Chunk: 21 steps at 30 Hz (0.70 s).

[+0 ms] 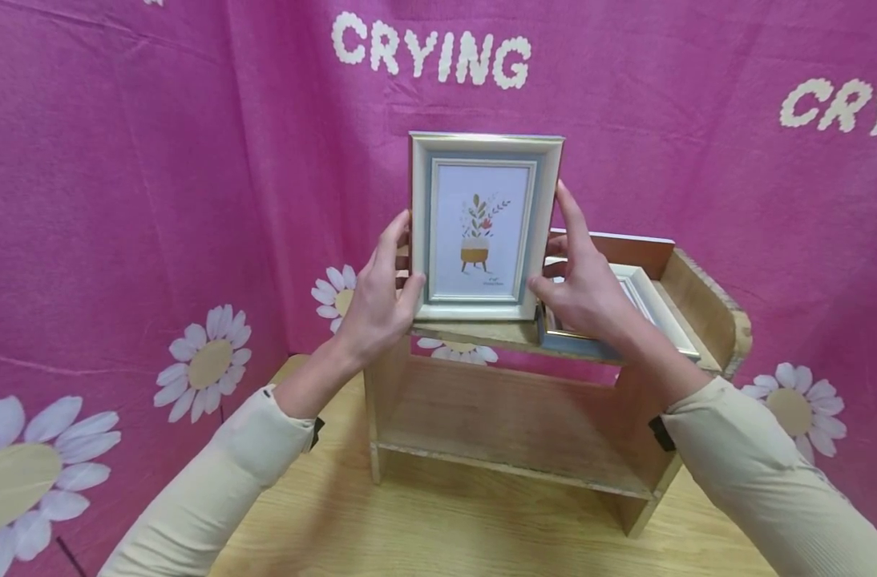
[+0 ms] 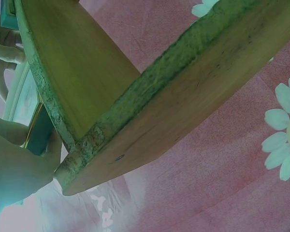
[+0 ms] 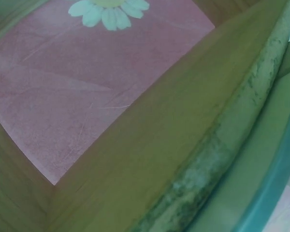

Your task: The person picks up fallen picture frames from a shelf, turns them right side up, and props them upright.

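Note:
A cream-white picture frame (image 1: 482,308) with a grey-blue inner border and a print of a potted plant stands upright, facing me, over the top of a small wooden shelf (image 1: 482,393). My left hand (image 1: 381,292) grips its left edge, thumb in front and fingers behind. On the opposite edge my right hand (image 1: 586,280) holds it the same way, thumb near the lower right corner. A second picture frame (image 1: 658,308) lies flat on the shelf top, partly hidden by the right hand. The left wrist view shows the left hand (image 2: 19,154) beside the shelf board's corner.
A raised side panel (image 1: 713,312) with a worn edge bounds the shelf top on the right. The lower shelf board (image 1: 511,433) sits beneath. Pink cloth (image 1: 626,96) with daisies and lettering hangs behind and on the left. The floor (image 1: 410,529) looks like pale wood.

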Each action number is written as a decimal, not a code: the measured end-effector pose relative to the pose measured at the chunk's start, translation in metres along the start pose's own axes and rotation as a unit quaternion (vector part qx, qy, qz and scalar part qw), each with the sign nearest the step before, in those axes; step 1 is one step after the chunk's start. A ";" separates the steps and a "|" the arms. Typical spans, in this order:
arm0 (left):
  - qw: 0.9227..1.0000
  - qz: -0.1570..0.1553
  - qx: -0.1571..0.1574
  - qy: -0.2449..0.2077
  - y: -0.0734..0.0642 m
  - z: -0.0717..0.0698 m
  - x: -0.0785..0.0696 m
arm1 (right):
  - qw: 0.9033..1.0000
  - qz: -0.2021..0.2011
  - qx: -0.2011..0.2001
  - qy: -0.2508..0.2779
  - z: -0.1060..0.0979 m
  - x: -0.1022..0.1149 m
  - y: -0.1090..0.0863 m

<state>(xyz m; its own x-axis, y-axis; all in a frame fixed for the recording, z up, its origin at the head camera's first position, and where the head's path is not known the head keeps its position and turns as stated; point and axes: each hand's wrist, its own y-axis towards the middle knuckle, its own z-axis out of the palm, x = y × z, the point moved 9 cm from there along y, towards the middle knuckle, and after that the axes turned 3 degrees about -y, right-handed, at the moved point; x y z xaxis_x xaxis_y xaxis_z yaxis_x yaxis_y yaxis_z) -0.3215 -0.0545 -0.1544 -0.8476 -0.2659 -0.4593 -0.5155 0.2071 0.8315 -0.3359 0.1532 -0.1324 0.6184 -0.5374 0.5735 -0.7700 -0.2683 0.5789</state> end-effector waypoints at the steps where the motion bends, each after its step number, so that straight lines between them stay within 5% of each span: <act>1: 1.000 0.000 0.001 0.001 0.000 0.000 -0.001 | 1.000 0.004 0.002 0.000 0.000 -0.001 0.000; 21: 0.999 0.020 0.004 0.026 -0.008 -0.002 -0.013 | 0.998 0.047 0.035 0.004 0.003 -0.008 0.008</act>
<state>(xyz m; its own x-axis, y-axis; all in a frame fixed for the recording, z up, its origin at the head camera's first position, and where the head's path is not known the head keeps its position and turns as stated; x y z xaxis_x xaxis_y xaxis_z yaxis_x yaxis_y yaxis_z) -0.3061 -0.0542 -0.1546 -0.8597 -0.3061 -0.4088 -0.4827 0.2256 0.8462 -0.3477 0.1532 -0.1339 0.5435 -0.5559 0.6290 -0.8340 -0.2724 0.4799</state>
